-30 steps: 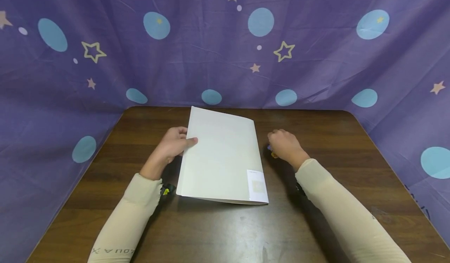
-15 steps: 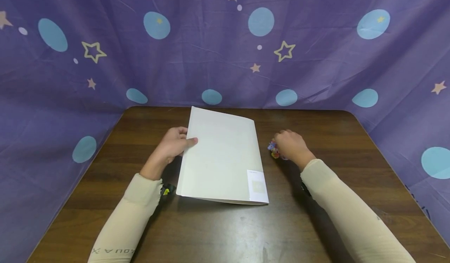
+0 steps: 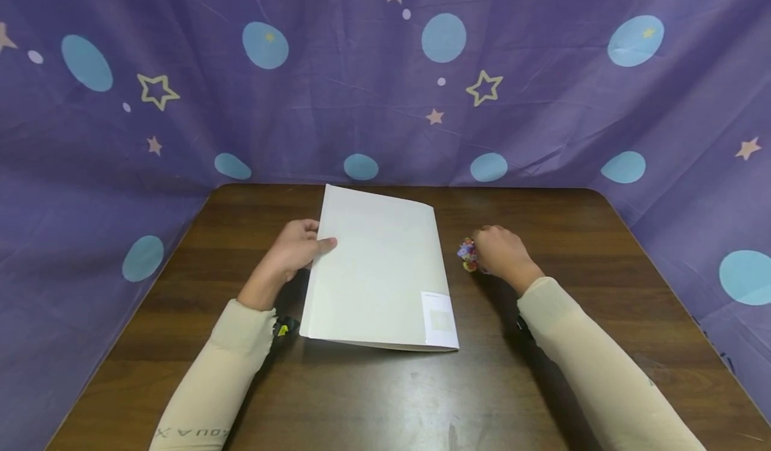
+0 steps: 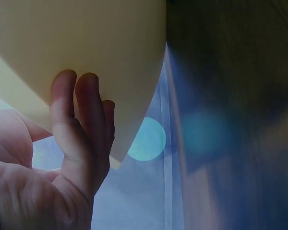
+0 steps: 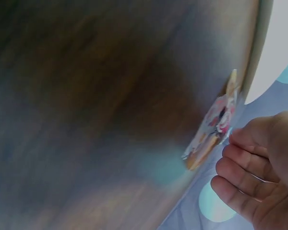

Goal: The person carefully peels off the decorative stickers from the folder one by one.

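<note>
A white cardboard folder (image 3: pixel 379 263) stands tilted over the table, a label (image 3: pixel 440 320) at its lower right corner. My left hand (image 3: pixel 295 245) grips its left edge, thumb on the front; in the left wrist view the fingers (image 4: pixel 89 105) press against the back. To the folder's right lies a small colourful printed flat piece (image 3: pixel 468 255), like stickers. My right hand (image 3: pixel 501 250) is bent over its right side and partly hides it. In the right wrist view my thumb and forefinger meet at the edge of the printed piece (image 5: pixel 213 124), pinching it near the tabletop.
The brown wooden table (image 3: pixel 373 404) runs back to a purple curtain (image 3: pixel 337 69) with stars and blue dots, which also hangs at both sides. Dark wrist gear with a yellow mark (image 3: pixel 283 329) shows under the left sleeve.
My right hand has shifted to the right, showing more of the printed piece, which stays about where it was. The left hand and the folder hold still.
</note>
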Motion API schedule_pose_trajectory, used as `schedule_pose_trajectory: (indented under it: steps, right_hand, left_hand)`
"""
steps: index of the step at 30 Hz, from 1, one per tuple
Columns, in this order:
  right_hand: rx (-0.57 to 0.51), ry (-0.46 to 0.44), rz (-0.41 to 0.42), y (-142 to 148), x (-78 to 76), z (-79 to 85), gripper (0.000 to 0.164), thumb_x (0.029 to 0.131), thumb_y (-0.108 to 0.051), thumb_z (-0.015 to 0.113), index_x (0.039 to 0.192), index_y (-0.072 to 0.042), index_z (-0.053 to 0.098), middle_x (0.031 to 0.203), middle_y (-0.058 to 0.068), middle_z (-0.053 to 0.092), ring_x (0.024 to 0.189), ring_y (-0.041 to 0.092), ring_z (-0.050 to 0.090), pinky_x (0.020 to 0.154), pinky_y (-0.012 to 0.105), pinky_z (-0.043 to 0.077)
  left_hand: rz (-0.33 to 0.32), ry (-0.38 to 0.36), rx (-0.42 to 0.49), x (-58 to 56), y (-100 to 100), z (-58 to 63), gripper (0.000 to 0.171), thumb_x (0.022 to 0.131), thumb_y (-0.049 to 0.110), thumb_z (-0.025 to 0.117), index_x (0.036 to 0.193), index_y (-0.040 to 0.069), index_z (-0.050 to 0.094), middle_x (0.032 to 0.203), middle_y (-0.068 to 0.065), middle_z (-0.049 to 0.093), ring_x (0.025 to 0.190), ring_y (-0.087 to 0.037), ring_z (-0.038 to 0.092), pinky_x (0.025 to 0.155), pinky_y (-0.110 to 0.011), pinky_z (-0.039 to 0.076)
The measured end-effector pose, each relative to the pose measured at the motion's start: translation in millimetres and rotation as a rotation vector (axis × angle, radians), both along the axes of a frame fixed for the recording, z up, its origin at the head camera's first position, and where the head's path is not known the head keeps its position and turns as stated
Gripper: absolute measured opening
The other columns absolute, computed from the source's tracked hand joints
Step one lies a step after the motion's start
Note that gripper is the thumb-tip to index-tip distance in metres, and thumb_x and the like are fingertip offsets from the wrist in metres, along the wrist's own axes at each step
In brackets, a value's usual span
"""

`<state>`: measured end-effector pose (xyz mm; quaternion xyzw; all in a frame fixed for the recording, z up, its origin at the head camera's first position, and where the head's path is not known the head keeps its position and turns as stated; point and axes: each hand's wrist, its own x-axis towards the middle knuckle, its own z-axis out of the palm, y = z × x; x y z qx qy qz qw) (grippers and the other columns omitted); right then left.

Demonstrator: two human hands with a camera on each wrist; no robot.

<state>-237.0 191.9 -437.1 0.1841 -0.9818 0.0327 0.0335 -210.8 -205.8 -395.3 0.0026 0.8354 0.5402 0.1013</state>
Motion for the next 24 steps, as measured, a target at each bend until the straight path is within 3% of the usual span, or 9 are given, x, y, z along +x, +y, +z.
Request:
schedule_pose_trajectory:
  steps: [7,18,21,24]
  right_hand:
    - [-0.088,0.038,0.021,-3,6.0,5.7,0.013,0.087,0.003,0.061,0.094,0.001,0.071,0.092,0.016,0.067,0.089,0.037,0.067,0.074,0.054,0.058]
    - [-0.265,0.052,0.119,-19,20.4,6.5,0.005,0.094,-0.003,0.066,0.091,-0.002,0.071,0.088,0.009,0.067,0.083,0.026,0.063,0.074,0.045,0.055]
    - [-0.290,0.042,0.166,-28,24.2,7.1,0.007,0.096,-0.007,0.068,0.099,-0.002,0.072,0.093,0.009,0.069,0.086,0.025,0.065,0.076,0.044,0.056]
    - [-0.316,0.000,0.194,-36,25.7,7.2,0.021,0.098,-0.014,0.070,0.113,0.000,0.072,0.107,0.012,0.072,0.099,0.028,0.068,0.081,0.046,0.057]
  left_hand:
    - [0.010,-0.021,-0.006,2.2,-1,-0.2,0.048,0.099,0.013,0.067,0.136,-0.012,0.049,0.091,-0.017,0.069,0.074,-0.020,0.068,0.063,-0.033,0.059]
    - [0.017,-0.039,-0.043,3.9,-3,-3.2,0.050,0.100,0.016,0.066,0.137,-0.013,0.048,0.105,-0.023,0.067,0.083,-0.023,0.069,0.068,-0.037,0.061]
    - [0.025,-0.042,-0.067,3.7,-3,-2.4,0.049,0.099,0.016,0.066,0.136,-0.012,0.050,0.104,-0.022,0.067,0.085,-0.025,0.068,0.068,-0.037,0.061]
    - [0.037,-0.043,-0.098,3.1,-2,-1.1,0.048,0.099,0.016,0.066,0.136,-0.011,0.051,0.103,-0.022,0.065,0.086,-0.026,0.068,0.068,-0.037,0.061]
